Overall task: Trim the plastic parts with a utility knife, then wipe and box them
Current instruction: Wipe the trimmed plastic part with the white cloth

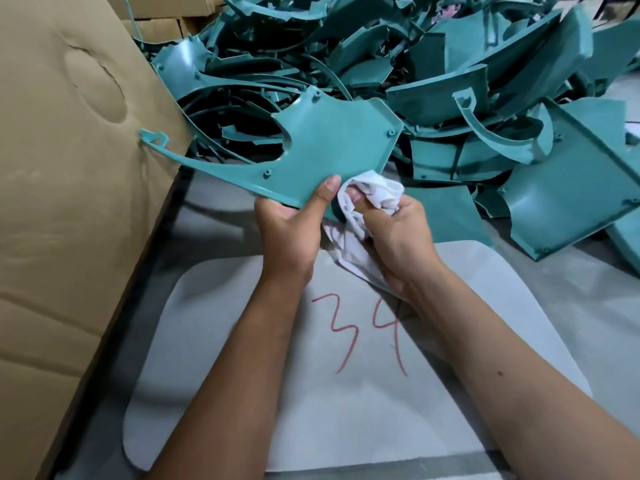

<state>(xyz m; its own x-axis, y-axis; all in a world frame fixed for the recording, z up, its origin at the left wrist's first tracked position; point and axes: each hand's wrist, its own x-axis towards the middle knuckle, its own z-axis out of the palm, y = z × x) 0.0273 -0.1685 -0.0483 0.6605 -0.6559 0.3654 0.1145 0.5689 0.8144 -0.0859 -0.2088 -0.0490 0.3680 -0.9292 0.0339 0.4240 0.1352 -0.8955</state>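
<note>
Closest to me is the pale grey mat (346, 410) lying on the tabletop (571, 306), with "34" (363, 334) scrawled on it in red marker. Both my forearms reach out over that mat.

My left hand (287, 226) is clamped on the near edge of the teal plastic part (332, 147), thumb on top and the other fingers curled underneath, holding it up off the mat. The part is a flat panel with a big curved cutout and a long thin arm sticking out on the side away from my right hand, its tip right by the cardboard box (69, 202).

My right hand (398, 233) is closed around a bunched white cloth (374, 192), just beside my left thumb. The wad of cloth is pressed against the near corner of the part, and a loose tail of it hangs down between my hands toward the mat.

That box stands tall along the mat's side, on the same side as my left arm, and it's got a dent in its face.

Beyond the part is the pile of teal parts (467, 81), all heaped and tangled across the far tabletop. More cardboard boxes (166, 19) sit behind the pile.
</note>
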